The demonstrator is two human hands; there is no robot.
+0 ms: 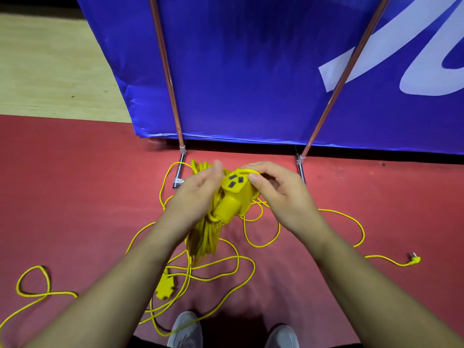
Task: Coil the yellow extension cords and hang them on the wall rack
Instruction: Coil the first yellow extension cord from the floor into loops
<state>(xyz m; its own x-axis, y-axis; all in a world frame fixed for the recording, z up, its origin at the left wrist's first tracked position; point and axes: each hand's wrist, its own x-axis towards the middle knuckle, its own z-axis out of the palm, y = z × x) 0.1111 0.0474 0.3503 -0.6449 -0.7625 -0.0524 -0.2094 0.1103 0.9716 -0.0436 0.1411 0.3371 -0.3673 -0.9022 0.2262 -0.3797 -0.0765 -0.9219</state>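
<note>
We stand on a red floor [75, 197]. Loose yellow cord [233, 270] sprawls beneath our hands, its plug [415, 259] (far right) lying flat beyond our right hand.

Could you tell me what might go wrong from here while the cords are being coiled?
1. Loose cord lies looped on the floor and runs over a shoe, so a step could trip the person or tighten a tangle.
2. The coiled bundle hangs below the left hand while the right hand works at the socket block; a slack grip could let loops spill.

Left hand [198, 187] and right hand [278, 189] raised together (fingers curled).
</note>
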